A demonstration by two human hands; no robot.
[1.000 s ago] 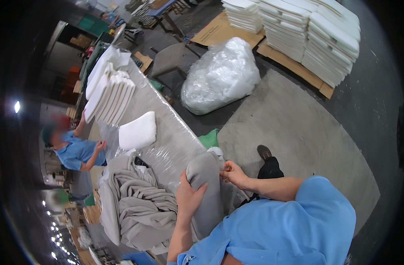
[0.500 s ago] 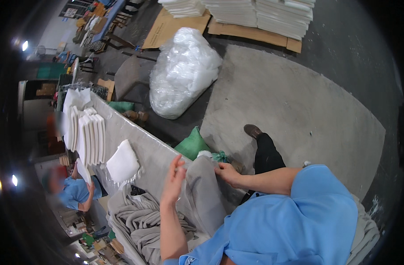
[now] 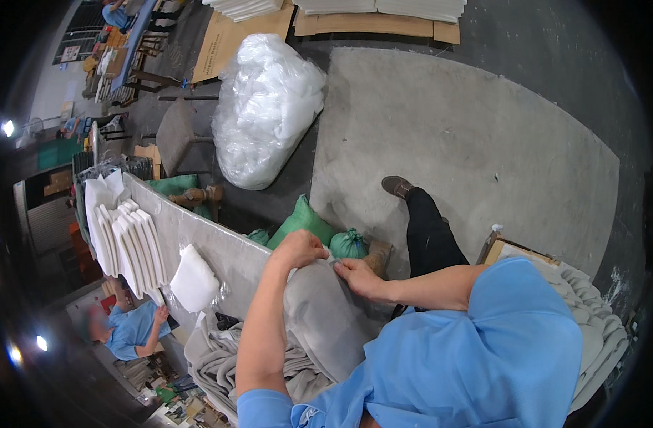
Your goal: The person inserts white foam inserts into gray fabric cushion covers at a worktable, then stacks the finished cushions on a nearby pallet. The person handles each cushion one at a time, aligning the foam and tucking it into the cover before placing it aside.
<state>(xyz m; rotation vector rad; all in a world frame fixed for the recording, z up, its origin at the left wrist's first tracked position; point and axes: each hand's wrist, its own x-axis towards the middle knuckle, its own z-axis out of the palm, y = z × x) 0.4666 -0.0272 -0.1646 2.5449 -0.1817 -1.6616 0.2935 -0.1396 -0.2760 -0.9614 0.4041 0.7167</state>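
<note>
A grey fabric cushion cover point(image 3: 323, 314) lies over the near edge of the table in front of me, with a bit of white filling point(image 3: 329, 258) showing at its far end. My left hand point(image 3: 302, 248) pinches that end from the left, fingers bent inward. From the right, my right hand point(image 3: 361, 278) grips the cover's edge, thumb and fingers closed, close to the left hand's fingertips. A heap of loose grey fabric covers point(image 3: 219, 349) is piled left of my left forearm. Beyond it lies a single white foam pad point(image 3: 195, 278).
Stacked white pads point(image 3: 134, 242) stand on the long grey table point(image 3: 176, 217). Beyond its edge are green sacks point(image 3: 304, 221), a large plastic-wrapped bundle point(image 3: 266, 107) and a chair point(image 3: 175, 135). A co-worker point(image 3: 134, 329) in blue handles a pad at the left. Grey cushions point(image 3: 587, 321) are stacked at my right.
My left hand has moved from raised and spread to the far end of the cover, where it now pinches. The right hand keeps its hold, and the view has shifted slightly.
</note>
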